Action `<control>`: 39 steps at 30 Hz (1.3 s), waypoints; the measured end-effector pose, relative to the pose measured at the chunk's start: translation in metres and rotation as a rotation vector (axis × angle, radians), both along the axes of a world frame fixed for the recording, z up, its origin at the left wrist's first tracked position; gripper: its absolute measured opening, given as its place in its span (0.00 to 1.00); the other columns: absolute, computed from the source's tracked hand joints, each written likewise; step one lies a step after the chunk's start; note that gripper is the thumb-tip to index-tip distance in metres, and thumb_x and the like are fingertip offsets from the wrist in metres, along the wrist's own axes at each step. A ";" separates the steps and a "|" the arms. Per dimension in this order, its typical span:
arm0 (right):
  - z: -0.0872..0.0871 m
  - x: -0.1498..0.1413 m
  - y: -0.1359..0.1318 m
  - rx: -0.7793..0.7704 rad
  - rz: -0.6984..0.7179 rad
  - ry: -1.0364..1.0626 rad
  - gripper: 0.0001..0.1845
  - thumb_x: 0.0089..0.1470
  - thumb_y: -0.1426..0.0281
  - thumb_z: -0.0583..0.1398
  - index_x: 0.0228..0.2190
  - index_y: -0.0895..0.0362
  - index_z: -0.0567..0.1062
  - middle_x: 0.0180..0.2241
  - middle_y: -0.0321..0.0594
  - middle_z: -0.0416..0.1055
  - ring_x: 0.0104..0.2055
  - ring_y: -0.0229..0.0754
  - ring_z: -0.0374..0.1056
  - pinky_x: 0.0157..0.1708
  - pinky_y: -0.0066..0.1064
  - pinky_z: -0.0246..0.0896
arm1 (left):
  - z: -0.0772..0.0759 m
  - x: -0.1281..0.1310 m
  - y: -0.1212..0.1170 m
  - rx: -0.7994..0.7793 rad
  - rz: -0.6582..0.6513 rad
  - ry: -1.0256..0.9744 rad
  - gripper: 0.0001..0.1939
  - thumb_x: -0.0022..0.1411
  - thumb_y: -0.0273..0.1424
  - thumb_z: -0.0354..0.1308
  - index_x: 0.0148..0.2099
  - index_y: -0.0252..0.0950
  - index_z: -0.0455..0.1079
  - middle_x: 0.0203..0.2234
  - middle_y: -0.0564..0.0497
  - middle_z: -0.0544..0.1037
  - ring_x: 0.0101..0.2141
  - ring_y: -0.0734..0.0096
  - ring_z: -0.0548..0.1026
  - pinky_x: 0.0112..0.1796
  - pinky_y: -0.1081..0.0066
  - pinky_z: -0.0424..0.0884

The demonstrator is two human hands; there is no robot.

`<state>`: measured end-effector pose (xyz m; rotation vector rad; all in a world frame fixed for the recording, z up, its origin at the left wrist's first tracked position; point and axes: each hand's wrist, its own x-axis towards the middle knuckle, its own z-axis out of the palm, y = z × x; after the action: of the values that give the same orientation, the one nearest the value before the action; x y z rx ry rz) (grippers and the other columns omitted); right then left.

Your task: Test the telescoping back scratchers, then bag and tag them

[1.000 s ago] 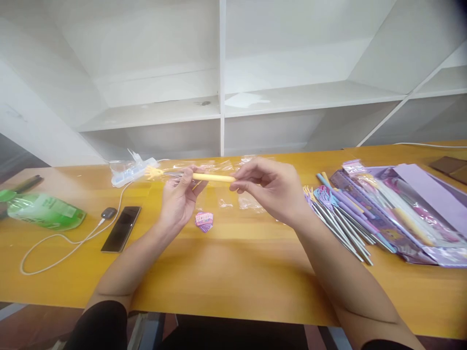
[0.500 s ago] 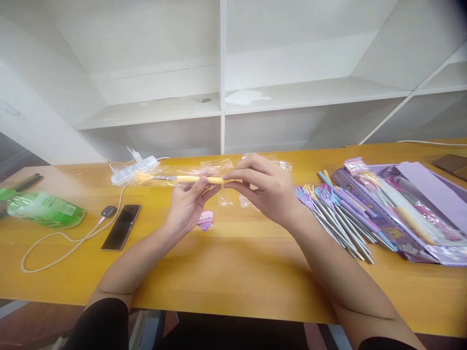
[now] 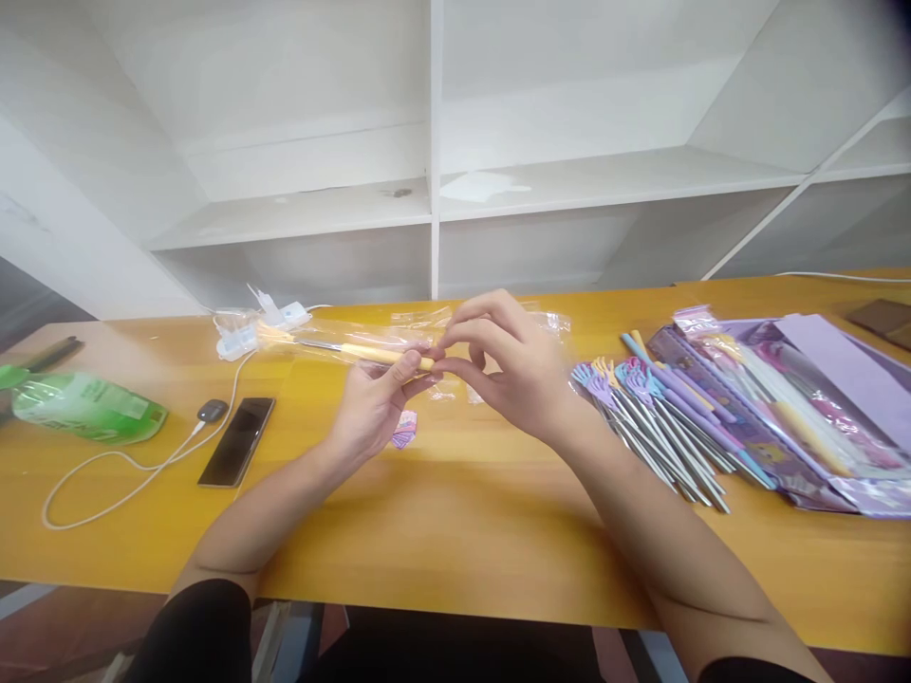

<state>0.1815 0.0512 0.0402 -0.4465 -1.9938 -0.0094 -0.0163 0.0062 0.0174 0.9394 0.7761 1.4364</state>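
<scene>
Slid further into its clear plastic sleeve [image 3: 370,334], yellow-handled metal scratcher [image 3: 356,350] stays pinched by both hands' fingers [image 3: 427,359].

One phone [image 3: 236,442] (one green pouch [image 3: 86,410])

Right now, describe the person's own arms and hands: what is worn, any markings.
Both hands are bare: left hand, right hand. No gloves, rings, watch or bracelets show. The forearms are uncovered. Black sleeves begin near the elbows: left sleeve, right sleeve only just in view at the bottom edge. No markings or cables on either arm.
</scene>
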 end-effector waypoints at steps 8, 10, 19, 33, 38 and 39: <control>-0.004 0.002 0.005 -0.200 0.107 -0.152 0.08 0.73 0.71 0.62 0.52 0.52 0.73 0.47 0.39 0.78 0.36 0.35 0.73 0.39 0.30 0.70 | 0.006 -0.006 0.005 0.050 -0.031 0.046 0.15 0.61 0.42 0.78 0.42 0.34 0.87 0.40 0.45 0.87 0.42 0.68 0.84 0.45 0.70 0.83; -0.007 0.001 0.007 -0.201 0.138 -0.170 0.10 0.72 0.69 0.63 0.52 0.52 0.73 0.47 0.39 0.78 0.36 0.35 0.72 0.39 0.30 0.70 | 0.006 -0.008 0.006 0.054 -0.033 0.051 0.14 0.61 0.41 0.79 0.41 0.35 0.86 0.39 0.46 0.87 0.42 0.67 0.84 0.44 0.69 0.83; -0.003 0.006 0.010 -0.220 0.209 -0.140 0.12 0.69 0.63 0.67 0.50 0.52 0.75 0.43 0.39 0.78 0.37 0.37 0.72 0.42 0.34 0.72 | 0.009 -0.013 0.008 0.010 -0.031 0.114 0.17 0.58 0.39 0.80 0.42 0.33 0.84 0.36 0.45 0.86 0.38 0.65 0.84 0.43 0.65 0.83; -0.003 0.003 0.017 0.066 0.270 -0.167 0.05 0.71 0.74 0.63 0.43 0.51 0.78 0.44 0.41 0.78 0.47 0.43 0.73 0.49 0.41 0.70 | 0.010 -0.020 0.012 0.006 -0.252 0.181 0.15 0.59 0.37 0.79 0.40 0.36 0.80 0.34 0.50 0.81 0.33 0.72 0.79 0.35 0.71 0.77; -0.003 0.001 0.016 -0.059 0.281 -0.226 0.04 0.72 0.72 0.62 0.42 0.52 0.78 0.37 0.38 0.78 0.42 0.43 0.70 0.46 0.40 0.66 | -0.004 -0.017 0.015 0.021 -0.243 0.292 0.19 0.60 0.45 0.78 0.41 0.35 0.82 0.35 0.46 0.82 0.37 0.66 0.80 0.42 0.67 0.78; -0.002 0.001 0.015 -0.093 0.279 -0.227 0.04 0.72 0.72 0.62 0.42 0.52 0.77 0.37 0.38 0.78 0.42 0.43 0.70 0.46 0.39 0.66 | -0.006 -0.018 0.016 0.024 -0.247 0.295 0.19 0.61 0.46 0.77 0.42 0.36 0.83 0.36 0.46 0.82 0.38 0.65 0.80 0.42 0.67 0.78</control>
<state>0.1829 0.0659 0.0379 -0.2298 -2.2728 0.2162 -0.0339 0.0220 0.0112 1.2382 0.8267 1.1084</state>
